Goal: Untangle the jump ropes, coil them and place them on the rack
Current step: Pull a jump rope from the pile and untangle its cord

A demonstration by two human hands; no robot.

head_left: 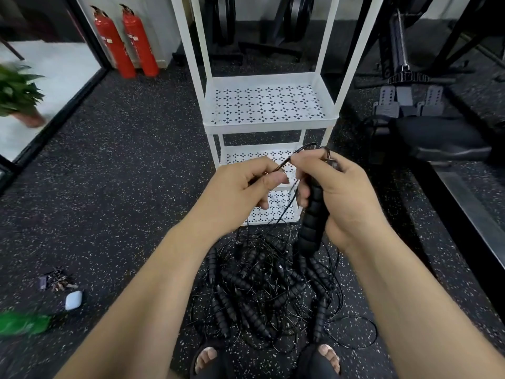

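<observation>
Reading my feed | right grip (347,198) wrapped round handle (311,222), axis upright | left grip (237,192) pinching cord (303,148) just beside its top | tangled pile (267,291) below | rack (270,124) ahead

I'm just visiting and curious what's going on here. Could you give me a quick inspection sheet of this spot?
Surface: speckled black floor.
Job's things: tangled rope pile on the floor, in front of the white rack.
Clutter: keys and a small white case, lying left.
Grips: right hand holds a black handle; left hand pinches a thin cord.
Cables: nothing seen besides rope cords.
Surroundings: two fire extinguishers, potted plant, gym machine.
</observation>
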